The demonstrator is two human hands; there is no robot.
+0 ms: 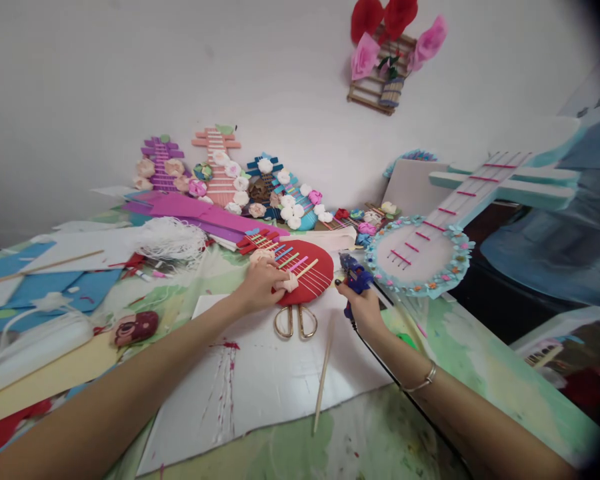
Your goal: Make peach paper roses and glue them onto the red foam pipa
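A red paper lute [316,259] with white strings and coloured strips lies at the far edge of a white board. My left hand [256,285] rests over its left side, fingers closed on a small cream paper flower [291,284] at the lower edge of the lute. Another cream flower [261,257] shows just beyond the knuckles. To the right, my right hand [366,308] grips a blue hot glue gun [356,275], its nozzle angled up and away from the lute. Gold-handled scissors [296,323] lie with their blades hidden beneath the lute.
The white board [265,380] carries a wooden stick [323,380]. A large pale-blue lute [417,257] stands at right. Finished flowered lutes [217,163] lean along the wall. White yarn [170,243], blue sheets [55,293], a power strip [35,353] and a dark-red mouse-shaped object [136,328] occupy the left.
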